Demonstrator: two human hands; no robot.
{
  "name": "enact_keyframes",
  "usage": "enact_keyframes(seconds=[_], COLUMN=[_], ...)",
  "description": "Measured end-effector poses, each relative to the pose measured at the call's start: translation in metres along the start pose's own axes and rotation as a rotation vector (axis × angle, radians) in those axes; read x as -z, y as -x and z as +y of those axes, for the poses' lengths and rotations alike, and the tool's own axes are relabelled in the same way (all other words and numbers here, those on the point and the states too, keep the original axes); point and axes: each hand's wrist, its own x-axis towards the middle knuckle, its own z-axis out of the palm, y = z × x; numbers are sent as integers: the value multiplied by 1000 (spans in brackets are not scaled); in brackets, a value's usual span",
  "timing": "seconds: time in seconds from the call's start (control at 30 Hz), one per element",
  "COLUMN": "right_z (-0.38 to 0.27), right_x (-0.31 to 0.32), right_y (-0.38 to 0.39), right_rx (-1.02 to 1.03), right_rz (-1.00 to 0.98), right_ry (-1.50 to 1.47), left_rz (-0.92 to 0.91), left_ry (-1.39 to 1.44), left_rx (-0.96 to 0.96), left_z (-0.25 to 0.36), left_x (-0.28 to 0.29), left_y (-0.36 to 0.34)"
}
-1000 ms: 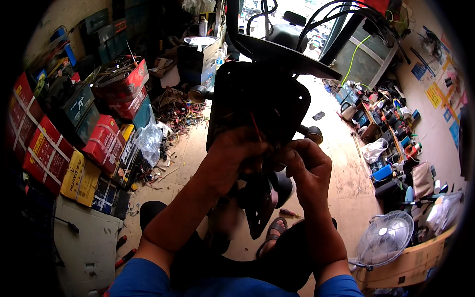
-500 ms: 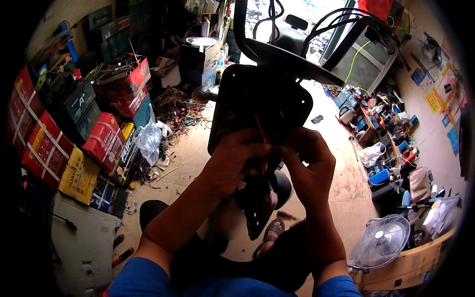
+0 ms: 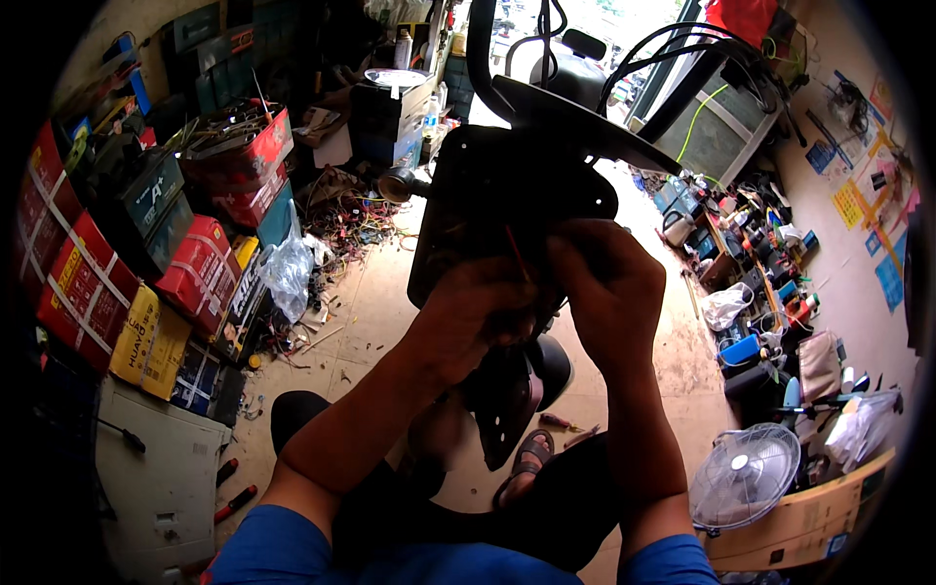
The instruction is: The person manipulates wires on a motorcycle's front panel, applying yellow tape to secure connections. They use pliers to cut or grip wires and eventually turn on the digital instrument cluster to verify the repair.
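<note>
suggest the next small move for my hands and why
Perhaps move your right hand to the thin red wire-like piece: it sticks up beside your left hand, and your right hand is close by, before the black panel. Shadow hides what either hand grips.

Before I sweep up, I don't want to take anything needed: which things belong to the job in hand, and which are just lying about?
Apparently in the job:
- Thin red wire, at the left hand
- Black panel with holes, behind the right hand

Seemingly just lying about:
- Clear plastic bag
- Tangled wires
- Caged fan
</note>
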Motion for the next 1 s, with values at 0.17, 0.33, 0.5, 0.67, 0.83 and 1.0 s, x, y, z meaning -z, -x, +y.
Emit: enact_keyframes(seconds=[0.17,0.33,0.5,0.67,0.83,1.0], right_z=[19,23,26,28,25,33], right_x=[5,12,13,17,20,20], right_y=[13,23,26,25,23,19], right_rx=[-137,-205,-212,-190,-247,9], right_rz=[30,-47,-65,-79,-108,-140], right_ry=[-61,-113,-186,-104,-167,5], left_rz=[43,14,53,114,128,103], left_ry=[34,50,15,-52,-68,-44], left_rx=[0,-18,-44,-63,-55,-46], left_z=[-5,-11,-13,-14,-9,-9], left_x=[1,0,-6,-10,-13,-7], left_y=[-3,-5,-5,-4,-3,-4])
